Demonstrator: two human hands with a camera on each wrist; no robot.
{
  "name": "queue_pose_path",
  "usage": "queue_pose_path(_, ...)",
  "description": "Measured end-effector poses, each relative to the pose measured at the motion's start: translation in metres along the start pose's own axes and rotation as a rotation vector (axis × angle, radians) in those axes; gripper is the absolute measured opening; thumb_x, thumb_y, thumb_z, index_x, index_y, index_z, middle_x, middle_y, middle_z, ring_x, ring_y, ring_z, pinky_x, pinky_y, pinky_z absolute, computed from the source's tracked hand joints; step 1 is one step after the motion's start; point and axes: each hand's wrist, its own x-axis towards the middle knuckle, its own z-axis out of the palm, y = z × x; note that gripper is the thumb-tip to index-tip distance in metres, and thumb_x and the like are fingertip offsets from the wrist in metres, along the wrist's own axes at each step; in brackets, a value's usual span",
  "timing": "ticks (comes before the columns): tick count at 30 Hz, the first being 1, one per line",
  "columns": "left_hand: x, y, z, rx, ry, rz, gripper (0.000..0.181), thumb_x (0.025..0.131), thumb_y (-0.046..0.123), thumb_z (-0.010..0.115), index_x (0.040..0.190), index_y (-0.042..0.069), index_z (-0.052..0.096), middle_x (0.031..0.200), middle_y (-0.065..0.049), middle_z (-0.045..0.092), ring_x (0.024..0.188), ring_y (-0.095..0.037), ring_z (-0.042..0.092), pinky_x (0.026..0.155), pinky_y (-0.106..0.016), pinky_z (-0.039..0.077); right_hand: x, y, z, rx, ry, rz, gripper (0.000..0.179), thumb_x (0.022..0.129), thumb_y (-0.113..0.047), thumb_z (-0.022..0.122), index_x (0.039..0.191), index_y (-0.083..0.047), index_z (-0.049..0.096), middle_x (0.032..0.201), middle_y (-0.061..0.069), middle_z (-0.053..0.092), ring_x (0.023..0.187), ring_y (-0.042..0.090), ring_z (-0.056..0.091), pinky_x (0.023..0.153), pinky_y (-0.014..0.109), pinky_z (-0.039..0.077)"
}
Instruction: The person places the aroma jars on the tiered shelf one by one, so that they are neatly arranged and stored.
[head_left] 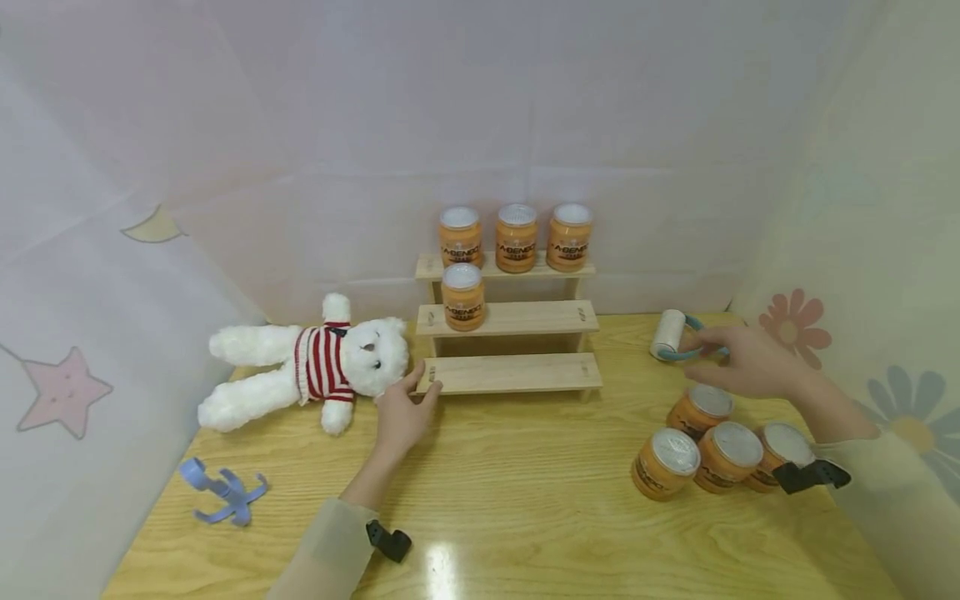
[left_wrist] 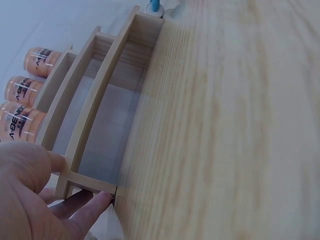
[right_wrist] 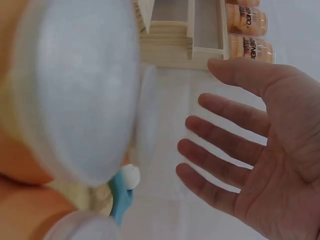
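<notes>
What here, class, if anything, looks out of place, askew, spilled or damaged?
Perhaps the white plush bear: it lies flat beside the wooden shelf, rather than sitting up. The lavender hooked object may be tipped over. The orange jars stand upright; no spill or damage shows.

Dark letters stand on the orange jars. On the three top jars, each on the top step, the word looks like "A-GENBO", but its second letter could be a B. The jar on the middle step has the same word. Under it are tiny marks, too small to read. The right wrist view shows "GENBO" up close. On the front table jar, the letters are blurry.
</notes>
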Motion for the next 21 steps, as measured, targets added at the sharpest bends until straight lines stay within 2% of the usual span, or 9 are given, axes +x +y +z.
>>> queue_pose_path(2,0.0,0.0,0.0,0.0,0.002,0.0,0.059,0.104,0.029,0.072,0.155,0.006,0.053,0.158,-0.011,0.055,0.108,-0.034,0.079,0.13,-0.072,0.005,-0.006,0.004,0.003,-0.028,-0.021,-0.001,0.03,0.095,-0.027,0.082,0.121,-0.013,0.079,0.114,0.0,0.08,0.095,0.02,0.075,0.071,0.029,0.06)
queue_pose_path(4,0.0,0.0,0.0,0.004,0.002,0.003,0.059,0.104,0.029,0.072,0.155,0.006,0.053,0.158,-0.011,0.055,0.108,-0.033,0.079,0.13,-0.064,0.026,-0.012,0.007,0.006,-0.047,-0.044,-0.012,0.034,0.095,-0.031,0.082,0.123,-0.013,0.078,0.117,0.002,0.079,0.096,0.021,0.075,0.072,0.029,0.06)
queue_pose_path(6,-0.001,0.0,0.0,0.008,0.006,0.005,0.058,0.104,0.028,0.072,0.155,0.006,0.053,0.158,-0.011,0.055,0.108,-0.032,0.079,0.117,-0.056,0.049,-0.016,0.008,0.009,-0.042,-0.067,-0.012,0.036,0.095,-0.032,0.082,0.125,-0.012,0.077,0.12,0.003,0.079,0.097,0.023,0.076,0.072,0.029,0.06)
queue_pose_path(8,0.0,0.0,0.0,0.015,0.009,0.007,0.058,0.104,0.028,0.072,0.155,0.006,0.054,0.158,-0.011,0.055,0.108,-0.031,0.079,0.099,-0.053,0.062,-0.02,0.01,0.012,-0.034,-0.095,-0.011,0.036,0.096,-0.03,0.08,0.126,-0.01,0.076,0.121,0.005,0.078,0.097,0.024,0.076,0.073,0.029,0.06)
queue_pose_path(9,-0.001,0.0,0.0,0.014,0.01,0.008,0.058,0.104,0.028,0.072,0.155,0.006,0.054,0.158,-0.011,0.055,0.108,-0.031,0.079,0.095,-0.052,0.064,-0.021,0.01,0.013,-0.031,-0.106,-0.009,0.035,0.097,-0.029,0.08,0.125,-0.01,0.076,0.121,0.005,0.078,0.097,0.024,0.075,0.074,0.03,0.06)
queue_pose_path(13,-0.001,0.001,0.0,0.013,0.012,0.006,0.057,0.104,0.028,0.072,0.154,0.007,0.055,0.157,-0.011,0.057,0.108,-0.031,0.079,0.096,-0.05,0.063,-0.023,0.009,0.017,-0.052,-0.128,0.0,0.034,0.094,-0.026,0.082,0.123,-0.009,0.076,0.117,0.004,0.077,0.096,0.024,0.074,0.076,0.034,0.06)
queue_pose_path(15,-0.001,0.001,0.0,0.007,0.009,0.003,0.057,0.104,0.028,0.072,0.154,0.007,0.055,0.157,-0.011,0.057,0.108,-0.031,0.079,0.095,-0.05,0.064,-0.023,0.008,0.018,-0.067,-0.128,0.016,0.037,0.09,-0.028,0.085,0.121,-0.009,0.077,0.114,0.003,0.078,0.095,0.023,0.073,0.076,0.036,0.06)
queue_pose_path(16,-0.001,0.001,0.0,0.007,0.008,0.003,0.057,0.104,0.029,0.072,0.154,0.007,0.054,0.157,-0.011,0.057,0.108,-0.031,0.079,0.101,-0.051,0.061,-0.022,0.008,0.019,-0.069,-0.124,0.026,0.038,0.088,-0.028,0.087,0.12,-0.008,0.077,0.113,0.002,0.078,0.094,0.023,0.073,0.076,0.036,0.06)
queue_pose_path(21,-0.001,0.001,0.0,-0.002,0.001,-0.002,0.058,0.105,0.028,0.071,0.155,0.007,0.053,0.158,-0.011,0.055,0.109,-0.032,0.078,0.096,-0.048,0.064,-0.017,0.006,0.021,-0.068,-0.105,0.073,0.044,0.081,-0.027,0.091,0.117,-0.007,0.078,0.105,0.001,0.078,0.092,0.022,0.072,0.072,0.034,0.058)
